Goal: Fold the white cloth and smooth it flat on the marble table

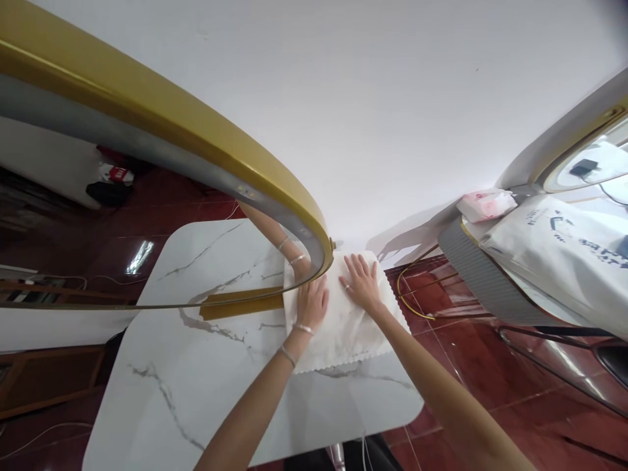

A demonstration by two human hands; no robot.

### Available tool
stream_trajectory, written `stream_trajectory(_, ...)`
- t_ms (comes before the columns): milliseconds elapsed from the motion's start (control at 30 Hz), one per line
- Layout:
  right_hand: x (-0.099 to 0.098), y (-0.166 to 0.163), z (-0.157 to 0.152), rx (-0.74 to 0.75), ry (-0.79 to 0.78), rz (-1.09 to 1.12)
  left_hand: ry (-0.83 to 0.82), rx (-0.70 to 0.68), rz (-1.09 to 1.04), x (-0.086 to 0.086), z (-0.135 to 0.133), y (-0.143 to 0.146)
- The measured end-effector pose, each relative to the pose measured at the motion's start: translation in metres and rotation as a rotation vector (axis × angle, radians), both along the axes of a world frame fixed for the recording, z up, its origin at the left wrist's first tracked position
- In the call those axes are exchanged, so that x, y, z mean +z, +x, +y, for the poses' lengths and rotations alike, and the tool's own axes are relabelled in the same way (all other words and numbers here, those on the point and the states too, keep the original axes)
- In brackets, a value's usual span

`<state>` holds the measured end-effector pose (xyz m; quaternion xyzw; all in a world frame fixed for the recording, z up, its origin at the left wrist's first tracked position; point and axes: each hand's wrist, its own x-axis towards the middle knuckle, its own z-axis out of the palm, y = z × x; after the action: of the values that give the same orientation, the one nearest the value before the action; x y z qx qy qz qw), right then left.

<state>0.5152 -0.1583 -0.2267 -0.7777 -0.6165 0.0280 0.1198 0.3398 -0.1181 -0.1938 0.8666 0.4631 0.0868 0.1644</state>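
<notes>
A white cloth (343, 337) with zigzag edges lies spread on the right end of a white marble-patterned table (161, 379). My left hand (313, 304) rests on the cloth's left part, close to the rim of a gold-framed mirror (255, 154). Some of its fingertips are hard to make out beside the frame. Flat on the upper middle of the cloth lies my right hand (362, 281), fingers spread, with a ring on one of them. Bracelets circle my left wrist. The cloth shows slight wrinkles around both hands.
The mirror rises over the table's left half on a gold base (245, 304), reflecting my arm. At right, a grey-sided vanity (495, 281) holds a tissue pack (485, 205) and a printed white bag (569, 252). A white wall stands behind; the floor (456, 373) is red tile.
</notes>
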Motion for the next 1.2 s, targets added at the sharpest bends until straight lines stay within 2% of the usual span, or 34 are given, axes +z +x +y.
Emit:
stream_trajectory(167, -0.006, -0.027, -0.104, -0.019, 0.067, -0.022, 0.129, -0.055, 0.07, -0.011, -0.099, -0.051)
stream_trajectory(233, -0.004, -0.042, -0.139, -0.016, 0.075, -0.017, 0.137, -0.072, 0.099, -0.015, -0.129, -0.07)
stream_trajectory(300, -0.002, -0.053, -0.16, -0.017, 0.072, -0.012, 0.135, -0.091, 0.114, -0.016, -0.145, -0.082)
stream_trajectory(367, -0.001, -0.058, -0.165, -0.027, 0.066, -0.018, 0.136, -0.098, 0.108, -0.016, -0.147, -0.084)
stream_trajectory(433, -0.002, -0.053, -0.152, -0.035, 0.065, -0.035, 0.134, -0.093, 0.084, -0.016, -0.134, -0.078)
stream_trajectory(667, -0.006, 0.002, -0.048, 0.003, 0.005, -0.057, 0.104, -0.022, 0.025, -0.017, -0.046, -0.024)
stream_trajectory(733, -0.004, 0.014, -0.028, 0.015, -0.012, -0.047, 0.1, -0.001, 0.032, -0.018, -0.031, -0.014)
stream_trajectory(800, -0.001, 0.019, -0.023, 0.016, -0.017, -0.041, 0.102, 0.002, 0.043, -0.017, -0.026, -0.011)
stream_trajectory(867, 0.0, 0.018, -0.032, 0.009, -0.014, -0.04, 0.106, -0.031, 0.058, -0.016, -0.031, -0.014)
stream_trajectory(967, 0.0, 0.008, -0.07, 0.017, -0.001, -0.055, 0.107, -0.133, 0.068, -0.014, -0.052, -0.028)
stream_trajectory(1200, 0.002, -0.042, -0.18, 0.057, 0.062, -0.075, 0.202, -0.221, 0.085, -0.013, -0.134, -0.077)
